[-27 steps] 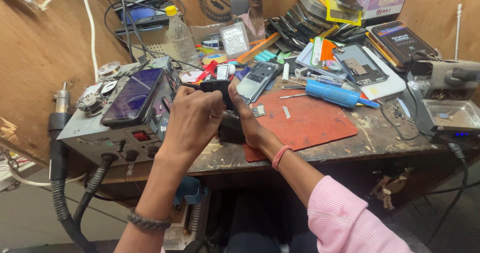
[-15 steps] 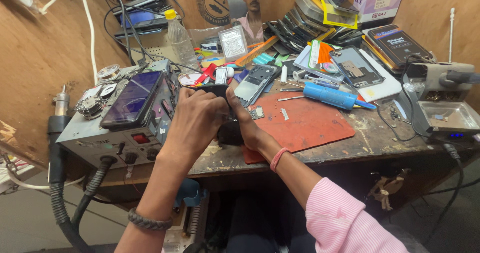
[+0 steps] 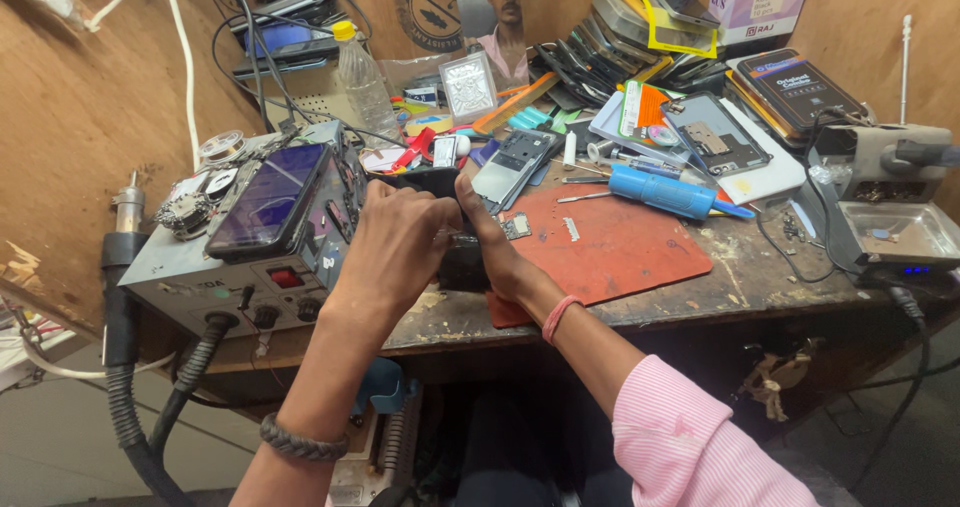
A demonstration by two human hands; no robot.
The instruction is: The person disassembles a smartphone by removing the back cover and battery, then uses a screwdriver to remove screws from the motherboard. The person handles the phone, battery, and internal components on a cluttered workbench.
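Hands [image 3: 440, 232] still gripping dark phone [image 3: 425, 180], unmoved

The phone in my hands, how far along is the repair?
Done: an opened phone and a small board already lie out by the red mat. In hand: left hand and right hand grip a dark phone. Left: it looks unopened; the blue screwdriver lies unused.
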